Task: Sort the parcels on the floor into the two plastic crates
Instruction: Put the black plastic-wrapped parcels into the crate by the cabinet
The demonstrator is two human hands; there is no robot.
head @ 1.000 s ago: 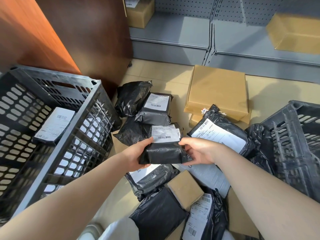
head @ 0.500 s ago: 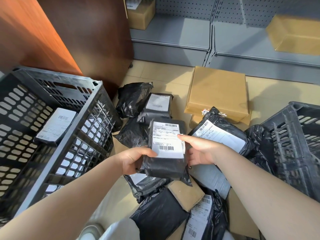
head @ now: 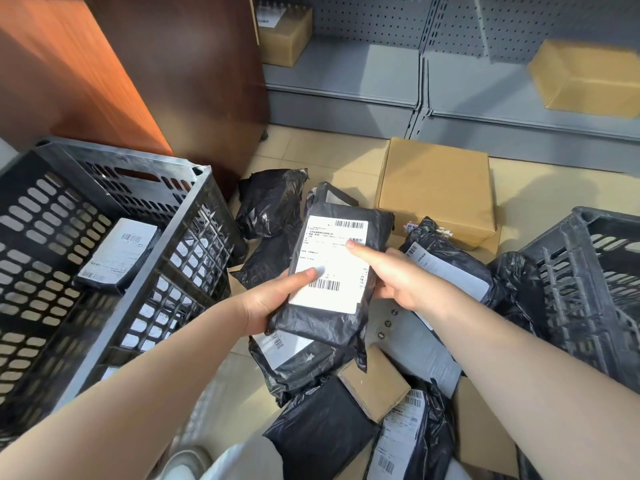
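Our left hand (head: 266, 303) and right hand (head: 398, 282) grip the black parcel (head: 332, 271) above the floor pile, label up. Misreading it risks choosing the wrong crate (head: 104, 271).

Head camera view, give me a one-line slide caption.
Both hands, left and right, hold a labelled black parcel between two crates.
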